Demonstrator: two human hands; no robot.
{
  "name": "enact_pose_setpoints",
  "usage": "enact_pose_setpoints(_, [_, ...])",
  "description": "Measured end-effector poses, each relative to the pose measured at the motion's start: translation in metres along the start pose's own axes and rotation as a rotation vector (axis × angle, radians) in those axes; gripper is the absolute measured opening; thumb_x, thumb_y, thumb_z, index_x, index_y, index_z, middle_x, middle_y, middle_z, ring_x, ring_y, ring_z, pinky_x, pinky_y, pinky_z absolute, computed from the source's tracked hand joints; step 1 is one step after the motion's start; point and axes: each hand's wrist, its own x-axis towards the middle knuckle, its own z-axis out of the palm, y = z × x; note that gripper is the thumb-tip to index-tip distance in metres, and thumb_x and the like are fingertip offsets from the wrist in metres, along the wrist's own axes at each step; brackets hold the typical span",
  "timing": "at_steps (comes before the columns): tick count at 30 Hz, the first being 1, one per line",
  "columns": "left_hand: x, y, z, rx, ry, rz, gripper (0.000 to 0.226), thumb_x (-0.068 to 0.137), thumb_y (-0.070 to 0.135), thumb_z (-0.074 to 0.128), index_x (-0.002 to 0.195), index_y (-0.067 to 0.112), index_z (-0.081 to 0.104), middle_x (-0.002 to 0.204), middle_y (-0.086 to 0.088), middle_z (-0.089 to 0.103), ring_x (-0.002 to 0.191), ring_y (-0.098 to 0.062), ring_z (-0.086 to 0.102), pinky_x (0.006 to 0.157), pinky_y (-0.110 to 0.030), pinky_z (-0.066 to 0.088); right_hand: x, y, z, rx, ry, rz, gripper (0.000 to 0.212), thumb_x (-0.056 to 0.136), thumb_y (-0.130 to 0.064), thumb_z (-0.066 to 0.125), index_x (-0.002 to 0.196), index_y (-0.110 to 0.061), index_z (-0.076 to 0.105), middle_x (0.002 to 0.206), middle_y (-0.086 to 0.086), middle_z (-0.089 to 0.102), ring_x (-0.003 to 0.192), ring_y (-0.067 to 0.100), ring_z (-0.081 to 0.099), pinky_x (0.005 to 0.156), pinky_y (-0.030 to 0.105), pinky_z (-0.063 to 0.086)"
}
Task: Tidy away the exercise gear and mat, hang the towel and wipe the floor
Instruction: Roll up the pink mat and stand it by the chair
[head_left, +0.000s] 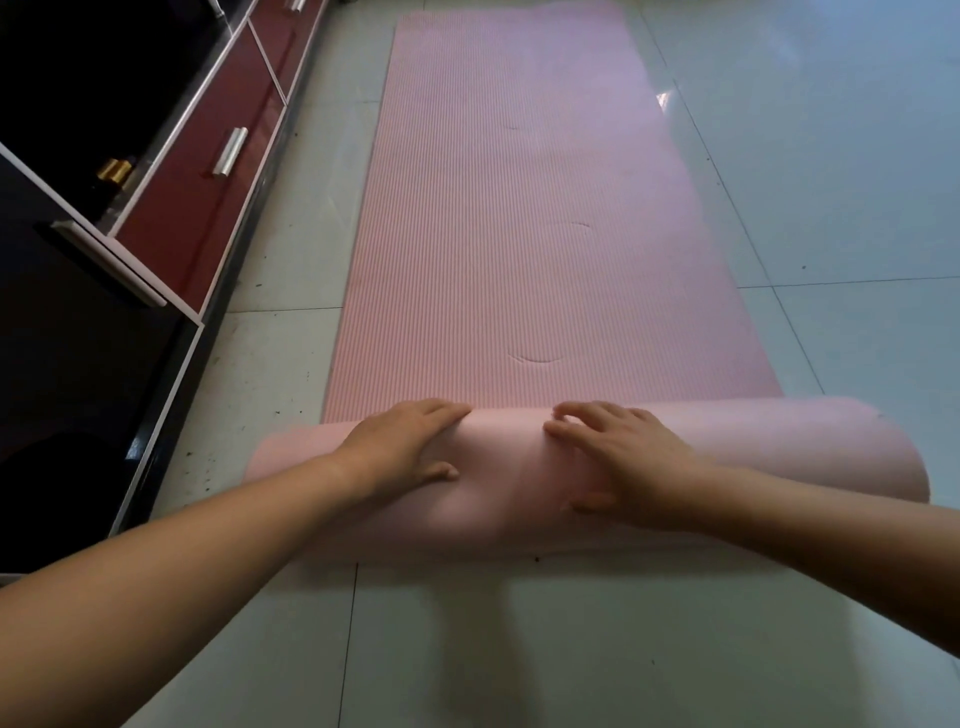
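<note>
Rolling the pink mat up along the floor, pressing the roll with left hand and right hand, fingers flat, gripping nothing; best keeping pressure even, edges aligned, roll tight.

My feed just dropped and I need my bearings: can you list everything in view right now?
mat: one, pink, flat on the floor, near end rolled up
floor: one, pale tiles, under the mat
cabinet: one, dark red with white trim, along the left
handles: two, silver, on cabinet drawers
gold item: one, inside the cabinet, too small to identify
left hand: one, flat on the rolled end
right hand: one, flat on the rolled end
</note>
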Motion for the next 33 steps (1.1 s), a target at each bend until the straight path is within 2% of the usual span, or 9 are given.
enact_pose_setpoints(2, [0.002,-0.002,0.0,-0.001,0.021,-0.007,0.073,0.081,0.047,0.064,0.142,0.03,0.03,0.145,0.006,0.038,0.128,-0.019,0.039,0.1,-0.034,0.04,-0.001,-0.003,0.004,-0.038,-0.017,-0.016,0.092,0.076,-0.063,0.057,0.147,-0.025,0.012,0.155,-0.003,0.009,0.14,0.02,0.014,0.111,0.038,0.019])
enact_pose_setpoints(4, [0.003,-0.002,0.0,0.001,0.046,-0.013,0.069,0.082,0.046,0.064,0.141,0.029,0.033,0.143,0.006,0.039,0.127,-0.019,0.041,0.099,-0.032,0.04,0.004,0.001,0.004,-0.073,-0.025,-0.019,0.096,0.076,-0.062,0.058,0.148,-0.024,0.008,0.156,-0.004,0.007,0.141,0.019,0.012,0.111,0.038,0.019])
enact_pose_setpoints(10, [0.004,0.003,-0.007,-0.032,0.157,0.0,0.048,0.092,0.036,0.052,0.137,0.025,0.041,0.141,0.005,0.042,0.124,-0.018,0.043,0.1,-0.031,0.04,0.026,0.018,-0.002,-0.016,0.031,0.065,0.086,0.077,-0.062,0.056,0.146,-0.032,0.013,0.154,-0.008,0.015,0.138,0.018,0.018,0.108,0.041,0.024])
enact_pose_setpoints(13, [0.005,0.009,-0.01,-0.015,0.156,0.038,0.053,0.09,0.044,0.052,0.138,0.024,0.04,0.144,0.003,0.039,0.128,-0.019,0.04,0.103,-0.031,0.037,0.035,0.024,-0.005,0.024,0.078,0.152,0.077,0.079,-0.062,0.055,0.143,-0.033,0.023,0.152,-0.006,0.021,0.137,0.02,0.022,0.108,0.045,0.026])
enact_pose_setpoints(18, [0.005,0.018,-0.005,0.137,0.084,0.032,0.082,0.078,0.058,0.06,0.145,0.026,0.025,0.153,0.001,0.024,0.137,-0.019,0.026,0.111,-0.035,0.026,0.041,0.029,-0.012,0.084,0.164,0.234,0.071,0.08,-0.059,0.056,0.14,-0.028,0.035,0.147,-0.001,0.032,0.132,0.023,0.034,0.105,0.039,0.032])
enact_pose_setpoints(22, [0.013,0.011,-0.005,0.135,0.079,0.013,0.079,0.082,0.051,0.061,0.146,0.028,0.022,0.154,0.001,0.022,0.138,-0.019,0.023,0.111,-0.036,0.025,0.033,0.022,-0.007,0.007,0.148,0.134,0.066,0.084,-0.058,0.05,0.14,-0.026,0.034,0.147,-0.002,0.03,0.133,0.021,0.029,0.108,0.037,0.027])
enact_pose_setpoints(27, [0.026,0.008,-0.015,0.105,0.153,-0.011,0.071,0.083,0.044,0.062,0.143,0.025,0.031,0.15,0.0,0.031,0.135,-0.021,0.031,0.108,-0.035,0.03,0.029,0.019,-0.005,-0.092,0.079,0.121,0.084,0.081,-0.062,0.053,0.145,-0.021,0.016,0.152,0.002,0.016,0.138,0.024,0.015,0.112,0.043,0.013])
enact_pose_setpoints(31, [0.03,0.01,-0.015,0.079,0.218,-0.027,0.062,0.086,0.04,0.06,0.14,0.022,0.037,0.146,-0.002,0.036,0.131,-0.022,0.036,0.104,-0.035,0.034,0.041,0.027,-0.01,-0.098,0.088,0.124,0.085,0.079,-0.059,0.058,0.143,-0.021,0.018,0.151,0.002,0.019,0.137,0.023,0.019,0.11,0.043,0.018])
enact_pose_setpoints(33, [0.03,0.01,-0.013,0.09,0.229,-0.018,0.067,0.084,0.046,0.059,0.141,0.021,0.035,0.147,-0.004,0.035,0.132,-0.023,0.035,0.106,-0.036,0.032,0.047,0.031,-0.013,-0.092,0.107,0.129,0.082,0.078,-0.058,0.058,0.142,-0.022,0.021,0.149,0.002,0.022,0.135,0.023,0.022,0.108,0.043,0.021])
